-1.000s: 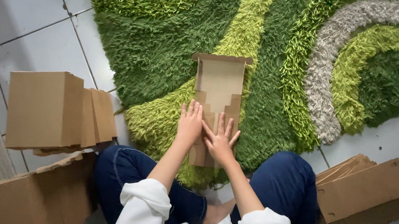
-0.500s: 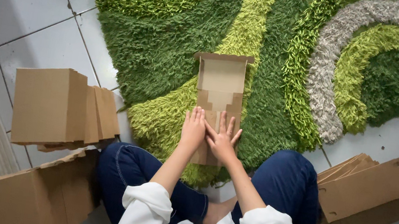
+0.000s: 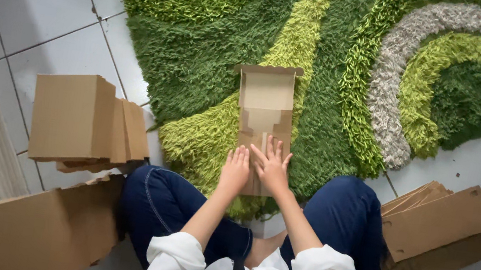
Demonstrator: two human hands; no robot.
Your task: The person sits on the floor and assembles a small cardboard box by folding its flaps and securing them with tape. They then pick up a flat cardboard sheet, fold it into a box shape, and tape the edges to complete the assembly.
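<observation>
On the far left, over the grey floor tiles [image 3: 30,15], a large cardboard box [image 3: 51,230] sits by my left knee, and just above it a stack of folded cardboard boxes [image 3: 87,121] leans in a fan. Next comes the shaggy green rug [image 3: 202,53], with its lime and grey curved bands, and I sit at its near edge with my knees in blue jeans spread to either side. Between my knees, lying on the rug, is the partly folded cardboard box [image 3: 264,110]: its far flap stands up and its near end reaches under my palms. My left hand [image 3: 236,170] rests flat on the box's near left edge, fingers together and pointing away from me. Just beside it, almost touching, my right hand [image 3: 272,166] presses on the same end with fingers spread. Neither hand grips anything; both lie open on the cardboard. To the far right, on the tiles by my right knee, lies a pile of flat cardboard blanks [image 3: 438,237], well apart from my hands.
</observation>
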